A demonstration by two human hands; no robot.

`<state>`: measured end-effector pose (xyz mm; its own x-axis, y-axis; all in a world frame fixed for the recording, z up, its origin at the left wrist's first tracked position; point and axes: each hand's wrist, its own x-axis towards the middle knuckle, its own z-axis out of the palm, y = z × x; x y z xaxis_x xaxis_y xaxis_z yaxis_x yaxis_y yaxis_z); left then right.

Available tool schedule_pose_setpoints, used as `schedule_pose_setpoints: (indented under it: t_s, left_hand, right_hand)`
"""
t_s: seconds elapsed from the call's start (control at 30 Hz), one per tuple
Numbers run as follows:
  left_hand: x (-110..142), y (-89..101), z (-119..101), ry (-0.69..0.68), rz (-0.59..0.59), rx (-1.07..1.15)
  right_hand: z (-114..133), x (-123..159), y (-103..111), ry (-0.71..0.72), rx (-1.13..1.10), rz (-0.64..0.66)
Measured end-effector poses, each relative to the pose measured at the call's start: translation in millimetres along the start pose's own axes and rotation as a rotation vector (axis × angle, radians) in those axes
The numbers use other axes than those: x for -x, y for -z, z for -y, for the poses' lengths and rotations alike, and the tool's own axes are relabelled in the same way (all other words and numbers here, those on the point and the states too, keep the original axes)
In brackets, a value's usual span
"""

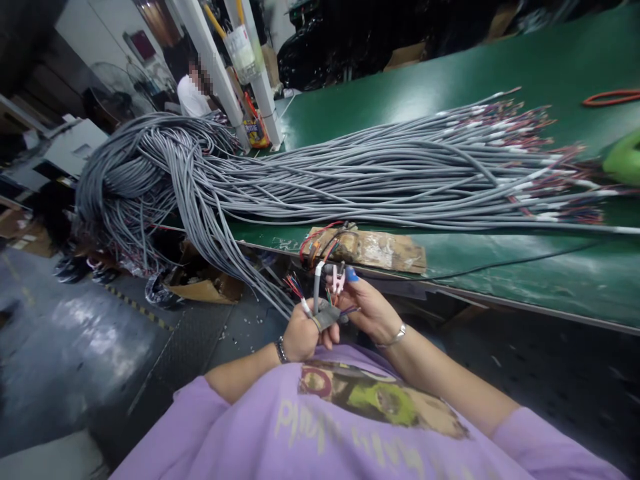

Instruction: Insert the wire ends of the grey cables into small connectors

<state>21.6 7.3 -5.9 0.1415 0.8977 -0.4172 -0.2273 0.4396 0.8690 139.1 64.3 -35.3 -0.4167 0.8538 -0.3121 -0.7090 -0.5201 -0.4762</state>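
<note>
My left hand is closed around the end of a grey cable, whose thin coloured wires fan out above the fist. A grey cover wraps part of that hand. Close beside it, my right hand has its fingers bent in at the wires, with a blue covering on one fingertip. Between those fingers is a small pink clip-like piece; its exact kind is too small to tell. More loose wire ends stick out between the two hands.
A long bundle of grey cables lies along the green bench and hangs over its left end. A wooden block with wires sits at the front edge. A white post rises behind; a person is beyond it.
</note>
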Motion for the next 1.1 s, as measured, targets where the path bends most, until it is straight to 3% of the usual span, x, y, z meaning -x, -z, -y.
schedule_pose_setpoints:
  t_s: [0.33,0.6,0.83,1.1]
  left_hand:
    - [0.8,1.8,1.1,0.018,0.001,0.005]
    - [6.6,13.4,9.2,-0.06,-0.019,0.007]
    - [3.2,3.2,4.8,-0.043,-0.112,0.02]
    - [-1.9,-2.9,2.0,0.042,-0.106,-0.016]
  right_hand:
    - [-3.9,0.4,3.5,-0.022,-0.022,0.036]
    - [2.3,2.4,1.3,-0.006,0.054,0.026]
    - [0.0,1.3,1.3,0.034,0.041,0.016]
    - [-1.2,-5.2,5.8,0.077,0.078,0.039]
